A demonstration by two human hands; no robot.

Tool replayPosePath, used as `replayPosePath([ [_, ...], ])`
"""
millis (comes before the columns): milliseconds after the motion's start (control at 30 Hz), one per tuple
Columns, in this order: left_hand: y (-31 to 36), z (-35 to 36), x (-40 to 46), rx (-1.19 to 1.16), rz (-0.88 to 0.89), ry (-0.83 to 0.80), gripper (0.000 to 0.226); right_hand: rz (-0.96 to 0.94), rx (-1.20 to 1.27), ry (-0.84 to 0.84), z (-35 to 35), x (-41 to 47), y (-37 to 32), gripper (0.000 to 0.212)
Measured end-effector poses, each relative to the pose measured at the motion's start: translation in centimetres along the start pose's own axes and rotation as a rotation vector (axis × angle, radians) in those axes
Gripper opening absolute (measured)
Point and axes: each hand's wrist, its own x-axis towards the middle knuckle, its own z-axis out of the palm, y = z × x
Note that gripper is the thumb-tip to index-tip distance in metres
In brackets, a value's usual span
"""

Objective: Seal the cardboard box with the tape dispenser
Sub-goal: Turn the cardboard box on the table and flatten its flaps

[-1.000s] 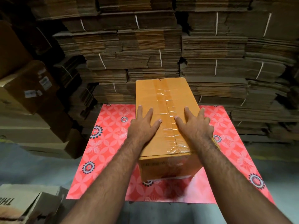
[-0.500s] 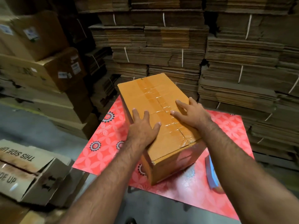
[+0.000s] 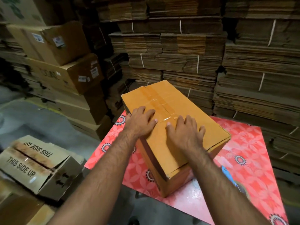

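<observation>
1. Cardboard box (image 3: 191, 111), flaps closed, tape strip (image 3: 159, 101) along the top seam; it stands on the bench (image 3: 253, 153), which has a red flowered cover.
2. Left hand (image 3: 141, 122), palm flat on the box top, fingers (image 3: 148, 112) spread wide, holding nothing.
3. Right hand (image 3: 185, 132), likewise flat just beside the seam, fingers spread, gripping nothing.
4. Blue object (image 3: 227, 172) on the bench, largely hidden behind the right forearm; possibly the tape dispenser, cannot tell.
5. Open carton marked "THIS SIDE UP" (image 3: 37, 164), on the floor to the left.
6. Stacked brown boxes (image 3: 65, 73) at left.
7. Bundles of flattened cardboard (image 3: 186, 46), tied with white string, walling the far side.
</observation>
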Motion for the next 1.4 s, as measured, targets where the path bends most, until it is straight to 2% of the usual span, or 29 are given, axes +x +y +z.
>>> replayPosePath([
  [133, -1.8, -0.9, 4.9, 0.045, -0.015, -0.112, 0.059, 0.031, -0.053, 0.033, 1.6, -1.9, -0.3, 0.08],
  [267, -3.5, -2.3, 9.9, 0.075, -0.039, -0.154, 0.063, 0.051, -0.067, 0.094, 1.7, -1.5, -0.1, 0.079],
  [433, -5.8, -3.3, 14.1, 0.054, -0.103, -0.23, 0.068, 0.119, -0.099, 0.092, 1.8, -1.0, -1.0, 0.077],
  [600, -5.9, -2.8, 12.1, 0.101, -0.185, -0.159, 0.067, -0.004, -0.146, 0.013, 0.4, 2.2, 2.0, 0.076],
  [700, -5.9, -3.2, 9.0, 0.116, -0.303, -0.166, 0.07, -0.141, -0.161, -0.068, -1.4, 5.1, 5.2, 0.069],
  [767, -5.9, -3.0, 6.6, 0.111, -0.323, -0.166, 0.07, -0.17, -0.17, -0.087, -1.8, 6.2, 5.9, 0.065],
  [933, -6.8, -2.2, 2.4, 0.09, -0.236, -0.001, 0.066, -0.116, -0.152, -0.046, -0.5, 5.2, 4.1, 0.065],
  [1033, -7.0, -1.3, 3.3, 0.036, -0.028, 0.078, 0.055, -0.105, -0.11, -0.001, 0.0, 4.7, 0.7, 0.065],
  [1133, -6.8, -0.4, 4.6, -0.061, 0.173, 0.006, 0.056, -0.219, -0.07, -0.012, 1.1, 4.4, -3.9, 0.062],
  [1233, -6.9, 0.3, 4.8, -0.115, 0.169, 0.013, 0.049, -0.276, -0.071, -0.083, 2.2, 4.3, -6.3, 0.064],
  [1400, -6.9, 1.0, 3.4, -0.042, 0.185, 0.068, 0.05, -0.172, -0.1, -0.131, 2.9, 3.7, -3.5, 0.067],
])
